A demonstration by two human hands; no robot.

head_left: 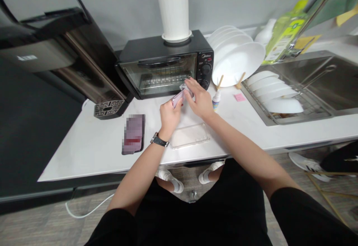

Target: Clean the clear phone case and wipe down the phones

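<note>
Illumination is bright and diffuse, with soft shadows on the worktop (84, 153), mild glare across the stainless sink (302, 78) to its rear right, and pronounced wide-angle curvature toward the frame edges.

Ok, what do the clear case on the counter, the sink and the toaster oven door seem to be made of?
The clear case looks like glossy plastic, the counter showing through, though it could be silicone. The sink looks like stainless steel, from its grey metallic sheen. The oven door looks like glass, with the rack visible behind.
</note>
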